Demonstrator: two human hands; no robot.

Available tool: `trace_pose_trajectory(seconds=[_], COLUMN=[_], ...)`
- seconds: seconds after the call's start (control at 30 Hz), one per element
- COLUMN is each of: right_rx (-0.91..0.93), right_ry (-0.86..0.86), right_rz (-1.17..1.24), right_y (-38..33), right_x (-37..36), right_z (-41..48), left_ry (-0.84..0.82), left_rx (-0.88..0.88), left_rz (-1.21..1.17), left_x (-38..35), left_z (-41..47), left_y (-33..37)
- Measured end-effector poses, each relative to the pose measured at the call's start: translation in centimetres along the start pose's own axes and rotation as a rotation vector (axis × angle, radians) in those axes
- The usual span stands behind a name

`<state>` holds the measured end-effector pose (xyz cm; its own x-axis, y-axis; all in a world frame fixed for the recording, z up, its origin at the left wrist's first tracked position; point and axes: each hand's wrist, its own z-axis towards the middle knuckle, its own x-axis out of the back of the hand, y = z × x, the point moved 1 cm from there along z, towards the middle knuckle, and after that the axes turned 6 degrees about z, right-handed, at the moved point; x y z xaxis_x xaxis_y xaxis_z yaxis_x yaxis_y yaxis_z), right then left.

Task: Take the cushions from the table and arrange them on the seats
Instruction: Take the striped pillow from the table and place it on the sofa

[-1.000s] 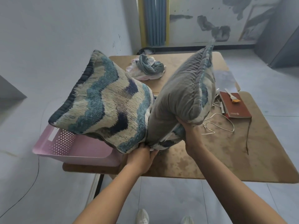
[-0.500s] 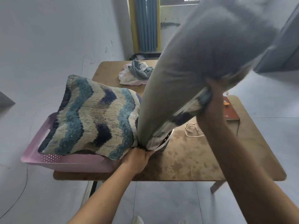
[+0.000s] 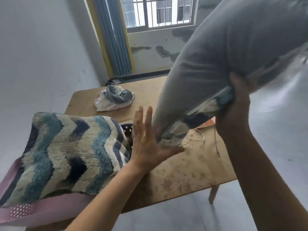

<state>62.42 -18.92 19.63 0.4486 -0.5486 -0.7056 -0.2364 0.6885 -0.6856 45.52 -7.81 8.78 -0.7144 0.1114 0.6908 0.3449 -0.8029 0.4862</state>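
My right hand (image 3: 236, 97) grips the lower edge of a grey-backed cushion (image 3: 216, 60) and holds it high over the wooden table (image 3: 191, 167), its bottom corner hanging near my left hand. My left hand (image 3: 146, 144) is open, fingers spread, palm against that hanging corner. A second cushion (image 3: 66, 155) with blue, navy and cream wavy stripes lies flat on a pink basket (image 3: 41, 212) at the table's left front. No seats are in view.
A bundle of cloth (image 3: 115, 99) lies at the table's far side. A white cable (image 3: 198, 139) and a brown notebook (image 3: 208, 124) sit behind the lifted cushion. A perforated white container (image 3: 127, 130) peeks out beside the striped cushion. The wall is at left, the window ahead.
My left hand has let go of the cushion corners and opened. The striped cushion has settled onto the pink basket. My right hand has lifted the grey cushion higher.
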Motion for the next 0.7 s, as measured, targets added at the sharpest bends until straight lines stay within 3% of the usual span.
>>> trace_pose_trajectory(seconds=[0.2,0.3,0.37,0.57,0.63,0.7], right_rx=[-0.011,-0.029,-0.013,0.325,0.266,0.096], right_ry=[0.003,0.117,0.229,0.701,0.808,0.822], right_rz=[-0.087,-0.131,-0.177,-0.64,-0.674,-0.545], right_y=[-1.9,-3.3,-3.7,-5.0,-5.6,-6.0], right_x=[2.7,4.9,6.6,13.0,14.5,14.6], right_z=[-2.3,-3.7,-5.1,-15.7,-21.2,-27.3], left_ry=[0.068,0.068,-0.045,-0.566,-0.716,-0.887], left_rx=[-0.031,0.003,0.05,0.253,0.245,0.265], left_rz=[-0.409,-0.699,-0.876,-1.227,-1.332,-1.446], left_x=[-2.7,-2.1,-1.3,0.2,0.8,0.8], left_z=[4.4,5.9,6.1,0.8,-1.4,-4.0], left_y=[3.8,5.1,6.6,8.7,9.3,10.0])
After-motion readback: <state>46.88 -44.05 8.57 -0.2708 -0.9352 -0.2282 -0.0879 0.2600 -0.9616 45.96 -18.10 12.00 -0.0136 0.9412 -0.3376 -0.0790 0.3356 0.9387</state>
